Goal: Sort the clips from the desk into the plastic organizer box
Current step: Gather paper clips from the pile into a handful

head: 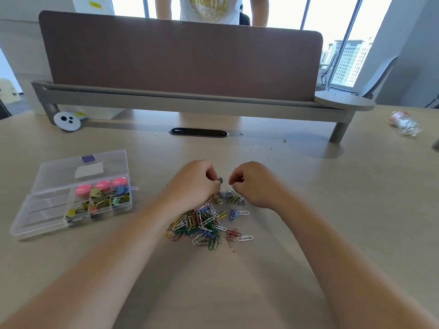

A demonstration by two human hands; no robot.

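Legible text is limited to one item — yellow block lettering on the white shirt (209,8) of a person standing behind the brown desk divider (180,62). The top of the word is cut off by the frame edge; the visible letters appear to read "…ORTLE". A crest printed beneath it on the shirt carries smaller lettering — too small to read.

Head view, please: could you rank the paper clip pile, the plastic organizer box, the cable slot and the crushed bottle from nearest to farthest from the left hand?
From the left hand:
1. Paper clip pile, just below the hand, touching its near edge.
2. Cable slot, straight ahead near the divider.
3. Plastic organizer box, off to the left; its near wall is about as close as the slot, so too close to call.
4. Crushed bottle, far right.
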